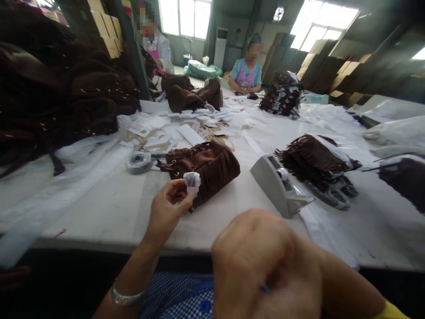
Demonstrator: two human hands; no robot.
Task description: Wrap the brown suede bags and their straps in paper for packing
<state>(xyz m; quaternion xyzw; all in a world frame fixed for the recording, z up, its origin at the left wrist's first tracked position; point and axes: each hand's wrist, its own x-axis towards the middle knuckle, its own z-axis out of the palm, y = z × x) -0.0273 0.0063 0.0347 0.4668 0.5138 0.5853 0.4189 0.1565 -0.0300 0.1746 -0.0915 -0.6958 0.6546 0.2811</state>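
My left hand (171, 206) pinches a small white crumpled packet (192, 182) between thumb and fingers, just in front of a brown bag. The brown bag (212, 166) lies on its side on the white table (139, 210), its gold eyelets facing left. Large and close to the camera, my right hand (267, 266) is raised near the table's front edge, with its fingers curled or hidden; what it holds, if anything, cannot be made out. A grey tape dispenser (277, 184) stands right of the bag. A coiled clear strap (139, 162) lies at the bag's left.
Dark brown bags (66, 93) are heaped at the left. Fringed brown pieces (318, 155) lie at the right, with a tall stack (282, 95) behind. White and cardboard scraps (166, 133) cover the table's middle. Two people (245, 73) (157, 53) are across the table.
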